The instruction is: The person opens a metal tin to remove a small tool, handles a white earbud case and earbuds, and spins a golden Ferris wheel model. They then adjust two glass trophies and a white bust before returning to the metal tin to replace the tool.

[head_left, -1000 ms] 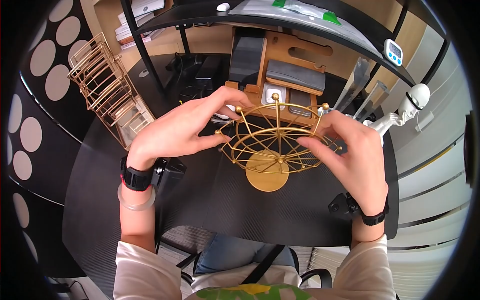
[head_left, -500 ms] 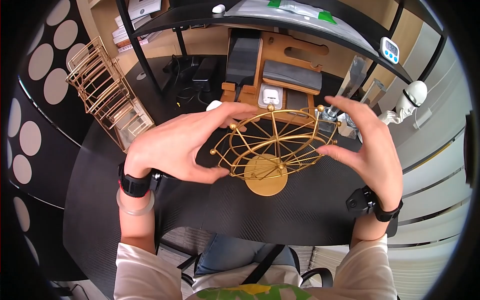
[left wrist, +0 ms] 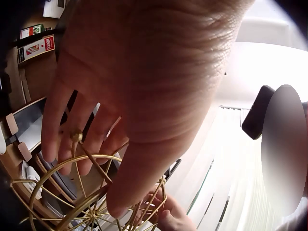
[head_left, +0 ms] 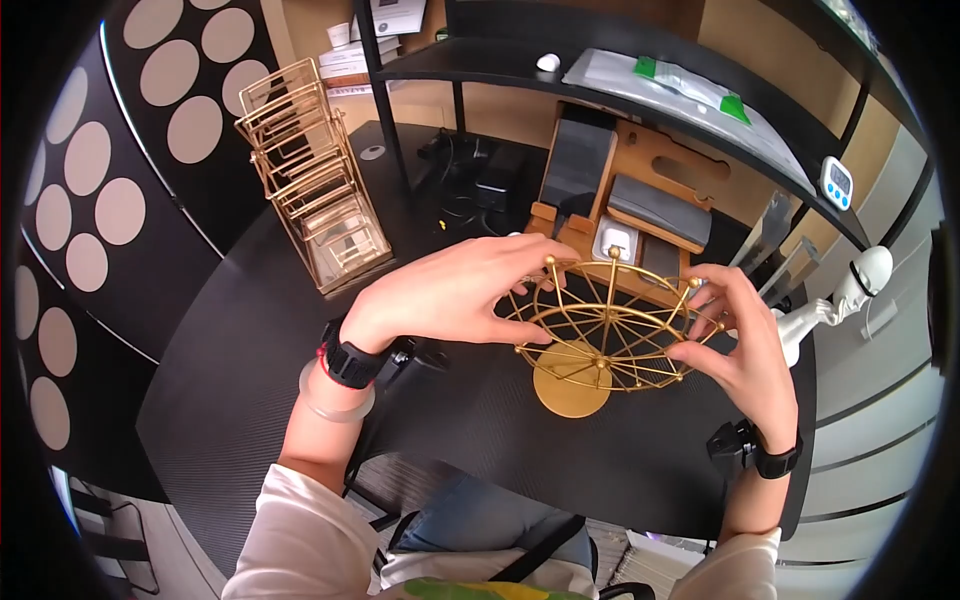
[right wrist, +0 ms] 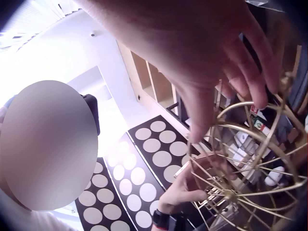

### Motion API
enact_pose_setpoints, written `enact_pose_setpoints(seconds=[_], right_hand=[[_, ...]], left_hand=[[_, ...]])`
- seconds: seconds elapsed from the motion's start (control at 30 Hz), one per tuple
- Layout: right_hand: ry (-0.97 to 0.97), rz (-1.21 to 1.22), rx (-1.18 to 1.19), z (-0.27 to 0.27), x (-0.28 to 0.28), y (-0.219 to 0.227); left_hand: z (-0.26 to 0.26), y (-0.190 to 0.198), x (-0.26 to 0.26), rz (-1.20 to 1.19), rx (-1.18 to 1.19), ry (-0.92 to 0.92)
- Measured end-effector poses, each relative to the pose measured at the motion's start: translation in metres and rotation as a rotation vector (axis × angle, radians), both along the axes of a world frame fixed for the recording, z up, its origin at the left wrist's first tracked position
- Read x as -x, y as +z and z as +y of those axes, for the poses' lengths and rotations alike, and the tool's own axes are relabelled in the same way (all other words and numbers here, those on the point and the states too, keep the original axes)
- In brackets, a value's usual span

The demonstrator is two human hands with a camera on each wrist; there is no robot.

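A gold wire wheel [head_left: 600,361] with small balls round its rim stands on a round gold base [head_left: 560,393]. At the wheel's left side the left hand [head_left: 450,290] holds the rim, thumb in front and fingers behind. The right hand [head_left: 752,355] holds the opposite side, its thumb low at the front and its fingers near the upper balls. In the left wrist view the left hand [left wrist: 144,96] reaches over the wheel's wires. The right wrist view shows the right hand's [right wrist: 192,53] thumb and fingers around the wires.
Left on the black table [head_left: 240,390] stands a gold wire rack [head_left: 340,235]. Behind the wheel are a wooden stand [head_left: 625,150] with a white earbud case [head_left: 615,240] and cables. A white figurine [head_left: 870,272] and clear blocks stand at the right, beneath a shelf with a timer [head_left: 836,184].
The head view has shifted, so everything appears farther right and lower. The right hand's spread fingers have drawn in to the wheel, and the left thumb has moved in against the rim.
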State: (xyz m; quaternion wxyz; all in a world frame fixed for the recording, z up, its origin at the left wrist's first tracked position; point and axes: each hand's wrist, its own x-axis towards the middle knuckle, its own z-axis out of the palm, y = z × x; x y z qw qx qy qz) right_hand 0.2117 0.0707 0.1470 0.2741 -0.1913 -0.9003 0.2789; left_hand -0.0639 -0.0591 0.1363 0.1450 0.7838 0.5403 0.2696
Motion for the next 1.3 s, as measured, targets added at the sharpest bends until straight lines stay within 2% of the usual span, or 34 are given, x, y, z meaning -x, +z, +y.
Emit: enact_pose_setpoints(seconds=[0.1, 0.17, 0.23, 0.3, 0.37, 0.43, 0.53, 0.6, 0.63, 0.7, 0.73, 0.77, 0.83, 1.0, 1.03, 1.1, 1.13, 1.3], right_hand=[[0.029, 0.124, 0.118, 0.013, -0.007, -0.024], [-0.048, 0.307, 0.257, 0.021, -0.016, -0.044], [-0.126, 0.27, 0.333, 0.031, -0.032, -0.073], [-0.135, 0.271, 0.446, 0.032, -0.044, -0.101], [-0.097, 0.182, 0.48, 0.031, -0.051, -0.121], [-0.014, 0.154, 0.577, 0.028, -0.053, -0.135], [0.049, 0.129, 0.608, 0.027, -0.053, -0.143], [0.052, 0.156, 0.635, 0.028, -0.054, -0.145], [0.05, 0.184, 0.656, 0.029, -0.056, -0.145], [0.055, 0.207, 0.69, 0.032, -0.059, -0.149], [0.049, 0.217, 0.684, 0.031, -0.06, -0.149], [0.041, 0.228, 0.683, 0.03, -0.061, -0.15], [0.014, 0.245, 0.714, 0.023, -0.063, -0.148], [0.003, 0.17, 0.653, 0.023, -0.065, -0.149], [0.004, 0.166, 0.662, 0.02, -0.065, -0.148], [-0.008, 0.129, 0.614, 0.019, -0.066, -0.143], [-0.007, 0.127, 0.614, 0.02, -0.067, -0.142], [-0.001, 0.076, 0.532, 0.019, -0.066, -0.14]], left_hand=[[-0.005, 0.004, 0.007, -0.074, 0.048, 0.042], [-0.012, 0.004, 0.013, -0.173, 0.083, 0.119], [-0.016, -0.008, 0.024, -0.192, -0.034, 0.17], [-0.02, -0.015, 0.033, -0.402, 0.047, 0.239], [-0.027, -0.018, 0.04, -0.474, 0.086, 0.303], [-0.034, -0.015, 0.045, -0.504, 0.139, 0.364], [-0.036, -0.026, 0.056, -0.409, 0.054, 0.349], [-0.04, -0.031, 0.049, -0.513, -0.031, 0.461], [-0.044, -0.034, 0.042, -0.254, -0.213, 0.607], [-0.051, -0.027, 0.023, -0.023, -0.57, 0.783], [-0.052, -0.034, 0.014, -0.023, -0.732, 0.799], [-0.055, -0.04, 0.007, 0.069, -0.771, 0.79], [-0.054, -0.051, -0.011, 0.069, -0.663, 0.748], [-0.039, -0.07, -0.047, 0.385, -0.541, 0.808], [-0.037, -0.072, -0.052, 0.385, -0.531, 0.81], [-0.029, -0.075, -0.06, 0.361, -0.453, 0.927], [-0.024, -0.079, -0.063, 0.287, -0.422, 0.956], [-0.008, -0.081, -0.076, 0.157, -0.483, 1.029]])
